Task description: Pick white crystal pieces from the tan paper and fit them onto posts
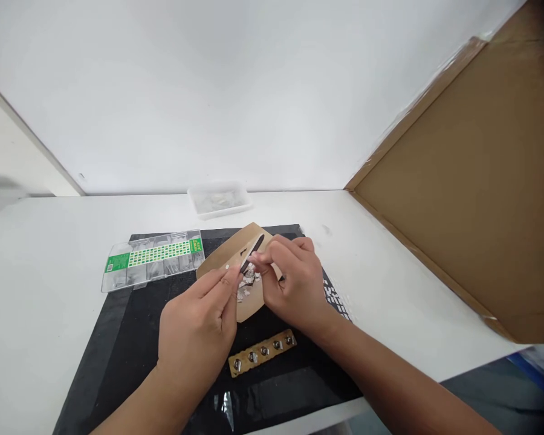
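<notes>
Between the fingertips of my left hand point(199, 320) is the lower end of a slim dark strip with a white edge, which looks like a nail file point(254, 249). It points up and away to the right. My right hand point(292, 278) is closed in a pinch against the file's right side. Whatever its fingertips hold is too small to make out. Beneath both hands lies a brown paper tray point(224, 251) with small pale scraps point(246, 291) in it. Nearer to me is a gold bar point(258, 355) bearing several shiny round metal pieces.
A clear compartment case point(152, 261) with a green label lies left on the black mat point(131, 338). White pieces point(335, 300) sit at the mat's right edge. Behind stands a translucent tub point(220, 201). A cardboard panel point(457, 181) rises at right, a white wall behind.
</notes>
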A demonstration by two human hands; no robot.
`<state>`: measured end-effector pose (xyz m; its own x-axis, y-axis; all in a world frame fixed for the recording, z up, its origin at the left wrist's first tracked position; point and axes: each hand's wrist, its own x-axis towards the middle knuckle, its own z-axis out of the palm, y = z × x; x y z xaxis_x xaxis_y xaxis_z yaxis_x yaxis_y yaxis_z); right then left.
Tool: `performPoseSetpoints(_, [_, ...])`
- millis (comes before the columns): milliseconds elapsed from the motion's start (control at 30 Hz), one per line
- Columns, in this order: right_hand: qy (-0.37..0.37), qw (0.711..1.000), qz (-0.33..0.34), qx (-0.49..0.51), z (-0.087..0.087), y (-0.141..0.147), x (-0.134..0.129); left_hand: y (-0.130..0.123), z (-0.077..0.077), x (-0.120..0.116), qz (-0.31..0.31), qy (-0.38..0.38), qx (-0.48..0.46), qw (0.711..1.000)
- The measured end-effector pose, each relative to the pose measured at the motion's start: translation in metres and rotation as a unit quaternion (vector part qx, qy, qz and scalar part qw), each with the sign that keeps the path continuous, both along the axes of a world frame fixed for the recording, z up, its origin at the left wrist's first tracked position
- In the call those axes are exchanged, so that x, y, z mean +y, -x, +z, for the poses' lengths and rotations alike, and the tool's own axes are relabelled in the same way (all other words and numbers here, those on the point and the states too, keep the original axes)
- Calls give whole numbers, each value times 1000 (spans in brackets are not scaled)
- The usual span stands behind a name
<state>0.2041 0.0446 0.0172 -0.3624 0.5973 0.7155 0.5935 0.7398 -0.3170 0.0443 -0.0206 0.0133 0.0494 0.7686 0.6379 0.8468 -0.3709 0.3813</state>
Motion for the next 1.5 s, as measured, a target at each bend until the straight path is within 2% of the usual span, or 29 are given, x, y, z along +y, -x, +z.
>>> performPoseSetpoints(100, [-17,1000,18,-2,2,0,1,1,0,0,2,-14,5,1000])
performPoseSetpoints(233, [-20,997,-21,72,5,-6,5,3,-1,1,-5,-50,0,999])
performPoseSetpoints(333, [8,994,13,112,2,-10,6,4,-4,5,-17,-48,18,999])
performPoseSetpoints(400, [18,990,33,139,-1,-12,6,7,-7,8,-3,-50,33,998])
performPoseSetpoints(533, [7,984,24,175,-2,-16,5,14,-8,15,41,-52,38,997])
performPoseSetpoints(667, [-32,983,24,179,2,-18,5,23,-6,19,80,-43,28,995])
performPoseSetpoints(867, [-110,980,43,158,5,-21,3,26,-5,20,64,-32,39,997])
performPoseSetpoints(1000, [-118,980,61,145,6,-22,1,30,-9,23,71,-23,45,996])
performPoseSetpoints(1100, [-117,981,69,137,8,-22,-3,34,-9,28,53,-1,10,999])
performPoseSetpoints(1233, [-117,981,78,131,12,-22,-8,36,-6,31,-3,38,-40,998])
performPoseSetpoints(1367, [-81,983,80,144,14,-21,-10,35,-6,30,-71,57,-21,996])
performPoseSetpoints(1500, [-56,985,92,133,13,-20,-11,38,-11,31,-91,68,14,993])
